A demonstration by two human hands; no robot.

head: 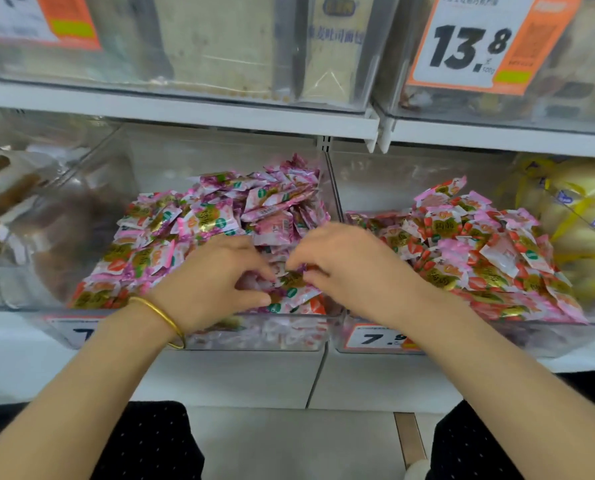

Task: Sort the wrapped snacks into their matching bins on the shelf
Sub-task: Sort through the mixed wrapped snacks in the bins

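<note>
Setting: a shop shelf with two clear bins side by side, seen from above by the person sorting.
Left bin (254, 337): heaped with purple snacks (254, 199); several red snacks (116, 263) lie mixed in along its left and front edge.
Right bin (496, 337): piled with the red kind only, as far as can be seen.
Left hand (216, 282): low at the front of the left bin, thumb and curled fingers pinching a packet (289, 284). Blur hides which kind it is.
Right hand (351, 265): just beside the left one, fingers curled down onto the same spot. Whether it grips anything cannot be told.
Stage: probably picking strays out of the left bin; many still lie there.
Risk, wrong bin: the two wrappers look alike, both pink with a gold emblem, so a packet could easily be misjudged.
Risk, spill: the heap rises above the low front wall, and digging near that edge could push packets over it.
Risk, burying: stirring may sink strays under the heap.
</note>
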